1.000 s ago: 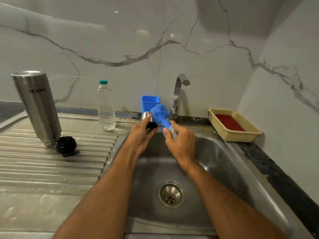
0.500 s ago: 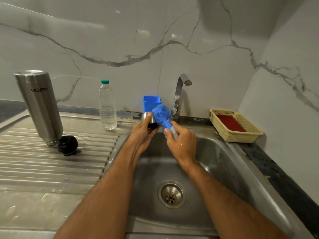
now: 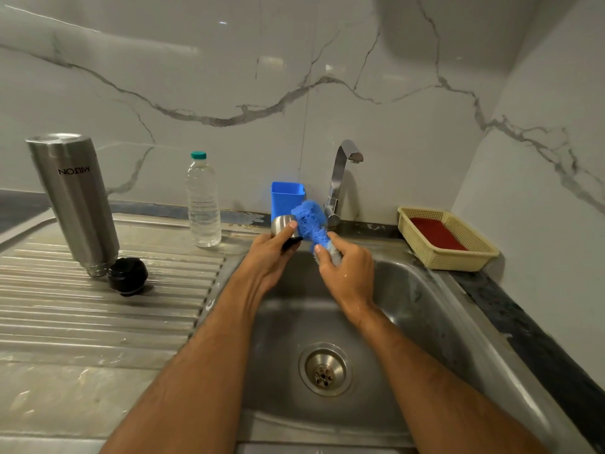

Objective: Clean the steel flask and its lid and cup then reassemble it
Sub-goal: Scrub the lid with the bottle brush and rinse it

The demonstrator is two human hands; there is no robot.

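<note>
The steel cup (image 3: 284,224) is held above the far edge of the sink (image 3: 425,309), gripped by the left hand (image 3: 271,253) with the thumb laid across its side and the fingers curled round it; a dark band is seen at its lower end. A blue brush (image 3: 311,224) is pressed against the cup's right side, its fluffy head touching the metal, and its handle is gripped in the curled fingers of the right hand (image 3: 348,273), on which water drops are visible. The steel flask (image 3: 73,201) is stood upside down on the ribbed draining board (image 3: 98,306) at the far left, well apart from the hands, and the word "MILTON" is printed on it, read inverted. The black lid (image 3: 128,276) is laid on the draining board just beside the flask's lower end, touching or nearly touching it. A clear plastic water bottle (image 3: 203,204) with a teal cap is stood upright between the flask and the sink; no writing can be read on it. A blue container (image 3: 286,196) is placed against the wall behind the cup, next to the steel tap (image 3: 340,178). A cream basket (image 3: 458,257) holding something red is set on the dark counter to the right of the sink. The drain (image 3: 324,369) is seen in the basin between the forearms.
</note>
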